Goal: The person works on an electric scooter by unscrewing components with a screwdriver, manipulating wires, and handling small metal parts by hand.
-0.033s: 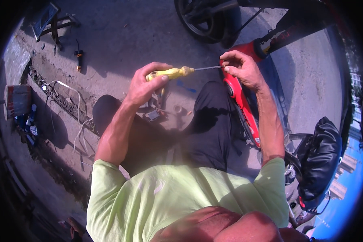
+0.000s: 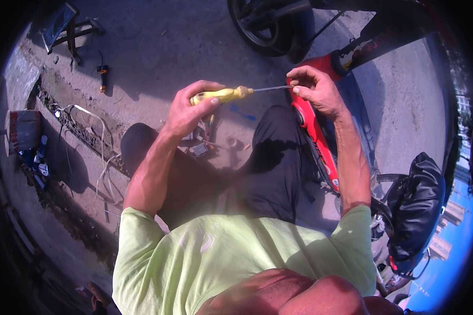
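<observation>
A screwdriver (image 2: pixel 223 95) with a yellow handle and thin metal shaft lies level in front of me, its tip to the right. My left hand (image 2: pixel 188 105) is closed round the handle, thumb along its near side. At the shaft's tip, my right hand (image 2: pixel 318 90) pinches with thumb and index finger. Whether a small part sits between those fingertips is too small to tell. Behind and below the right hand runs the red side panel (image 2: pixel 320 144) of a scooter, apart from the screwdriver's handle.
Small tools and parts, including a tape roll (image 2: pixel 232 141) and a grey box (image 2: pixel 198 150), lie on the ground between my knees. A black flashlight-like object (image 2: pixel 103 77) and a folding stool (image 2: pixel 71 32) are far left. A wheel (image 2: pixel 268 29) stands ahead; a black seat (image 2: pixel 418 210) is at right.
</observation>
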Demonstrator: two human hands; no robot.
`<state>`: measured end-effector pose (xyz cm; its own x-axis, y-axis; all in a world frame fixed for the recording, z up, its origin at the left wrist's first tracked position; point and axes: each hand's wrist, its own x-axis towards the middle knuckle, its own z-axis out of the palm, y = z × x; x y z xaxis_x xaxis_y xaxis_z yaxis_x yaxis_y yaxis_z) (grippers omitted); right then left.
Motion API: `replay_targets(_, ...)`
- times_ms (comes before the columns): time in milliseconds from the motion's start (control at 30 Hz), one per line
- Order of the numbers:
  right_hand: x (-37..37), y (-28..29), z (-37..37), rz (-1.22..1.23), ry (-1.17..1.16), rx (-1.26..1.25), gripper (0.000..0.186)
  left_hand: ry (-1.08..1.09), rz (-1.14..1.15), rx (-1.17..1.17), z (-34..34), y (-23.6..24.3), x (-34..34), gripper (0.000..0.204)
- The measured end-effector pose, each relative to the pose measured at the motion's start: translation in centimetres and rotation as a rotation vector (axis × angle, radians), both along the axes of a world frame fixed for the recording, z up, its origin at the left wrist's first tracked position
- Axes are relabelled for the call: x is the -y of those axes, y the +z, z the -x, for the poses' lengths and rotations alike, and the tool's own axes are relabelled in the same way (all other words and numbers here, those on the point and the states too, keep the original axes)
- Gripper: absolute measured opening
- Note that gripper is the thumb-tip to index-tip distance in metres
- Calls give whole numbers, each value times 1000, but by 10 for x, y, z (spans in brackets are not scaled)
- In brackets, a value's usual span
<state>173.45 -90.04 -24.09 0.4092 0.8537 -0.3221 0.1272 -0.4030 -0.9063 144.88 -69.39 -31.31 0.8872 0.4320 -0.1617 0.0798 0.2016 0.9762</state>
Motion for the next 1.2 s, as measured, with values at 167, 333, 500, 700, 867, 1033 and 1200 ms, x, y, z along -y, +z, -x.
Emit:
replay_targets(167,0,-2,-3,-7,51,74,34,27,44,35,-2,-8,1,40)
replay_targets(333,-4,16,-7,77,178,151,33,17,-139,124,-1,-6,7,35)
replay_targets(500,-10,38,-15,75,235,245,35,-37,-356,190,0,-9,9,37)
replay_targets(700,-7,55,-14,-125,18,50,39,33,-136,204,-8,4,19,40)
replay_targets(867,2,69,-17,-57,99,192,36,23,-104,162,-15,14,26,41)
replay_targets(1033,3,92,-14,-6,299,480,31,-10,279,-3,-22,17,37,37)
replay_targets(1200,10,87,-20,-74,213,360,33,-45,584,126,-30,-3,44,37)
